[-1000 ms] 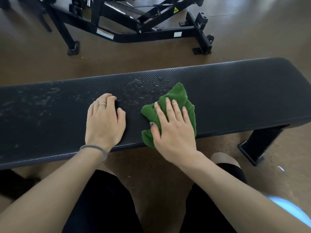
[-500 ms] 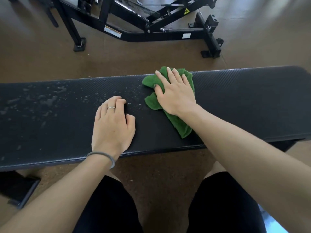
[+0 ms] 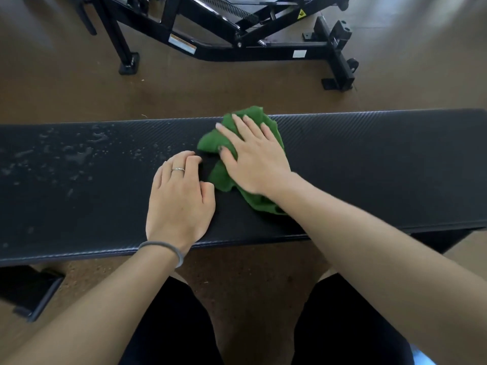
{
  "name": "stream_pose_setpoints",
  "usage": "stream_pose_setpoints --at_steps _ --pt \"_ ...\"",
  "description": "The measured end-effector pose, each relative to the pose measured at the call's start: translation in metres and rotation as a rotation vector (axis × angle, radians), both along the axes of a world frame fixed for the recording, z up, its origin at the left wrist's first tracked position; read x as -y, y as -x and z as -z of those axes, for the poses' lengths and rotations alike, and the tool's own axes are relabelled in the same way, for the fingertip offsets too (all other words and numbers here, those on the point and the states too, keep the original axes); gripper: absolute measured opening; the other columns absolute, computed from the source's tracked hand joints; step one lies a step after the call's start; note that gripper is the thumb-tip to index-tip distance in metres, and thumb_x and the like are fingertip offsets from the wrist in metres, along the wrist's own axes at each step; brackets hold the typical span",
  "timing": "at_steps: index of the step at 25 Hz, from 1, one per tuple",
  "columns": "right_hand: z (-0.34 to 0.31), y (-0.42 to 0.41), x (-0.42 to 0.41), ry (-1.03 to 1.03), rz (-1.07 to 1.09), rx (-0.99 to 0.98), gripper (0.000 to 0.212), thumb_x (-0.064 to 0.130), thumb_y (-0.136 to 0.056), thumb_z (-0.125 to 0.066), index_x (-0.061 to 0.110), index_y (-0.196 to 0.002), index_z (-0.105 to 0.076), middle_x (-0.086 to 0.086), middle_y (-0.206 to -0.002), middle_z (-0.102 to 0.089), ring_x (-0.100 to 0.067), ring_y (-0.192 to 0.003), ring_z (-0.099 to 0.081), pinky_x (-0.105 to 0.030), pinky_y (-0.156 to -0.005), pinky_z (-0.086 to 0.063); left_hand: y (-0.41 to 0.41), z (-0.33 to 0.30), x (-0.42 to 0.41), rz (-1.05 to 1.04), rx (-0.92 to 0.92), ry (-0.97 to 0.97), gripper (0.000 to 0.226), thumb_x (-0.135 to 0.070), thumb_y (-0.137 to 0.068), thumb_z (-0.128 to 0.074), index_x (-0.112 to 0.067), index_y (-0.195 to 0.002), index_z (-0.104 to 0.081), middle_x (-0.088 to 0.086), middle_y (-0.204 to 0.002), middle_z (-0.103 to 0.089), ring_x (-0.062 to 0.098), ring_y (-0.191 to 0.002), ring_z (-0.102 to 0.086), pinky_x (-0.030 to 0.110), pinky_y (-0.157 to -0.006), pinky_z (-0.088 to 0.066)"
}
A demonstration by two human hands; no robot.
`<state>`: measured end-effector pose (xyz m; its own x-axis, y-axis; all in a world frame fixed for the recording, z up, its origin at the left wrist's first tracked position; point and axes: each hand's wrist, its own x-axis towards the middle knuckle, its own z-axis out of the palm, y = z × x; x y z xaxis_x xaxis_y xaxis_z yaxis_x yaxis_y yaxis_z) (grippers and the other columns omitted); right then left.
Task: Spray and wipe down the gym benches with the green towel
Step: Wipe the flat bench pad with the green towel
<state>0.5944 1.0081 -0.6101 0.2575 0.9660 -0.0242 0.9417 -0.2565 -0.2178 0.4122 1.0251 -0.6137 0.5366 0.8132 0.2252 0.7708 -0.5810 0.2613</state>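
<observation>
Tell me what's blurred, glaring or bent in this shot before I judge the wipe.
Head view: right hand on the green towel is slightly motion-blurred; left hand sharp; bench edges bow from the wide lens; window glare washes the floor at upper right.

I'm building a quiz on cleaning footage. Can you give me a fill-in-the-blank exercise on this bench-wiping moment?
1. The right hand presses a towel whose colour is ____.
2. The left hand rests flat on the bench and wears a ____ on one finger.
3. Spray droplets remain on the bench pad to the ____ of the left hand.
4. A grey band circles the ____ wrist.

Missing words: green; ring; left; left
</observation>
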Motion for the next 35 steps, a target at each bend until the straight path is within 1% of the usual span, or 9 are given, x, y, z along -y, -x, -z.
stream_pose_setpoints --at_steps 5,10,12,15,19,23,26,31,35 --pt "0.001 -0.021 -0.047 0.009 0.07 0.037 0.061 0.053 -0.104 -0.021 0.031 -0.159 -0.032 -0.004 -0.158 -0.044 -0.026 -0.147 -0.035 -0.046 -0.123 -0.019 0.001 -0.001 -0.001 0.0 0.02 0.009 0.048 -0.025 -0.09 -0.035 -0.01 -0.131 -0.056 0.007 -0.143 -0.053 0.03 -0.134 -0.047 0.046 -0.118 -0.034" --pt "-0.01 -0.091 0.003 -0.036 0.261 0.041 0.059 0.048 -0.104 -0.023 0.021 -0.151 -0.046 -0.015 -0.146 -0.054 -0.033 -0.136 -0.046 -0.045 -0.117 -0.029 0.004 -0.002 0.002 0.004 0.057 0.011 0.046 -0.022 -0.089 -0.035 -0.009 -0.127 -0.057 0.007 -0.141 -0.054 0.03 -0.131 -0.049 0.044 -0.116 -0.035" --pt "-0.012 -0.135 0.034 -0.001 0.409 0.049 0.059 0.048 -0.105 -0.023 0.018 -0.152 -0.044 -0.018 -0.147 -0.051 -0.035 -0.139 -0.041 -0.046 -0.12 -0.025 0.004 -0.002 0.003 -0.001 0.056 0.014 0.046 -0.024 -0.09 -0.035 -0.008 -0.127 -0.057 0.007 -0.141 -0.055 0.03 -0.131 -0.049 0.045 -0.117 -0.035" --pt "-0.005 -0.135 0.038 0.063 0.547 0.011 0.065 0.051 -0.104 -0.019 0.019 -0.161 -0.029 -0.015 -0.167 -0.026 -0.031 -0.156 -0.016 -0.047 -0.128 -0.008 0.001 -0.003 0.002 0.006 0.046 0.007 0.046 -0.027 -0.092 -0.034 -0.009 -0.127 -0.057 0.007 -0.139 -0.055 0.031 -0.13 -0.049 0.046 -0.118 -0.033" --pt "-0.006 -0.035 0.014 0.041 0.392 -0.003 0.069 0.052 -0.104 -0.016 0.018 -0.165 -0.012 -0.015 -0.172 -0.002 -0.031 -0.159 0.001 -0.05 -0.128 0.0 0.001 -0.002 0.001 0.005 0.048 0.005 0.043 -0.024 -0.091 -0.037 -0.009 -0.125 -0.056 0.007 -0.136 -0.055 0.031 -0.127 -0.049 0.045 -0.116 -0.034" --pt "0.0 0.035 0.042 -0.009 0.154 -0.026 0.067 0.052 -0.105 -0.022 0.023 -0.165 -0.016 -0.011 -0.172 -0.008 -0.028 -0.159 -0.002 -0.049 -0.128 -0.004 0.001 -0.002 0.002 0.013 0.04 0.003 0.041 -0.021 -0.091 -0.04 -0.008 -0.126 -0.056 0.008 -0.137 -0.055 0.032 -0.128 -0.049 0.047 -0.116 -0.035" --pt "-0.004 0.003 0.061 -0.021 0.006 -0.028 0.062 0.053 -0.105 -0.022 0.033 -0.164 -0.019 -0.003 -0.172 -0.011 -0.023 -0.159 -0.004 -0.044 -0.129 -0.003 0.002 -0.003 0.0 0.009 0.045 0.017 0.041 -0.02 -0.091 -0.041 -0.008 -0.126 -0.057 0.008 -0.137 -0.055 0.033 -0.128 -0.05 0.048 -0.115 -0.036" --pt "-0.005 -0.082 0.007 0.066 0.295 -0.005 0.063 0.053 -0.105 -0.018 0.03 -0.164 -0.017 -0.007 -0.172 -0.015 -0.025 -0.159 -0.006 -0.044 -0.129 -0.002 0.001 -0.003 0.0 -0.003 0.057 0.038 0.036 -0.016 -0.093 -0.045 -0.009 -0.127 -0.057 0.007 -0.138 -0.054 0.031 -0.129 -0.049 0.048 -0.116 -0.036" --pt "-0.002 -0.043 0.015 0.034 0.329 -0.037 0.066 0.054 -0.105 -0.017 0.026 -0.165 -0.014 -0.01 -0.172 -0.008 -0.028 -0.159 -0.001 -0.047 -0.129 0.0 0.001 -0.002 0.001 -0.008 0.051 0.019 0.038 -0.019 -0.092 -0.042 -0.009 -0.126 -0.057 0.006 -0.137 -0.054 0.03 -0.127 -0.049 0.046 -0.115 -0.036"
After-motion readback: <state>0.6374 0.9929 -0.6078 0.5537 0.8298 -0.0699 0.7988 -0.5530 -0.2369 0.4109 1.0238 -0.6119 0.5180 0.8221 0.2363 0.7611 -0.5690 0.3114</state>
